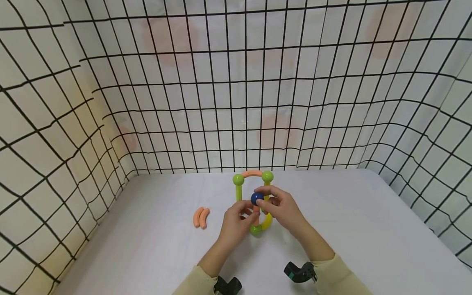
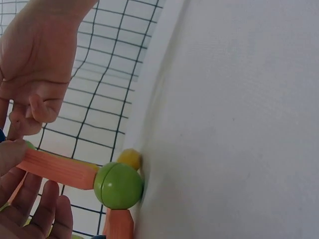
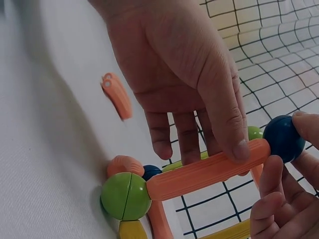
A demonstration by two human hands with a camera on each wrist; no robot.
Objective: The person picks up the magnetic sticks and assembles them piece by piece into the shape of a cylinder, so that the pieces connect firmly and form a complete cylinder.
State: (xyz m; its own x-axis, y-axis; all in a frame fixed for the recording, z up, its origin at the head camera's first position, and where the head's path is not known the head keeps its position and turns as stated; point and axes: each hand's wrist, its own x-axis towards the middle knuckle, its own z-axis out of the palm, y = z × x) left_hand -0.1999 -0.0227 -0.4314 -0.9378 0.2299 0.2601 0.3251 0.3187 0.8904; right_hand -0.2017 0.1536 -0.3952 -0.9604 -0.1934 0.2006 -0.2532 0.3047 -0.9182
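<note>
A toy frame of rods and balls stands on the table. My left hand (image 1: 236,224) pinches its upright orange rod (image 3: 204,174) between thumb and fingers. On top of that rod sits a blue ball (image 1: 257,198), which my right hand (image 1: 283,208) holds with thumb and fingertips. At the rod's lower end is a green ball (image 2: 118,185), down at the table, with a yellow curved piece (image 1: 267,222) beside it. Behind, two green balls (image 1: 238,179) are bridged by an orange curved piece (image 1: 252,173), above a green rod (image 1: 239,192). My hands hide part of the frame.
Two loose orange curved pieces (image 1: 200,218) lie side by side, left of the frame. The white table (image 1: 350,221) is bounded at the back and sides by white cloth with a black grid (image 1: 239,94). Black devices (image 1: 300,272) are strapped to both wrists.
</note>
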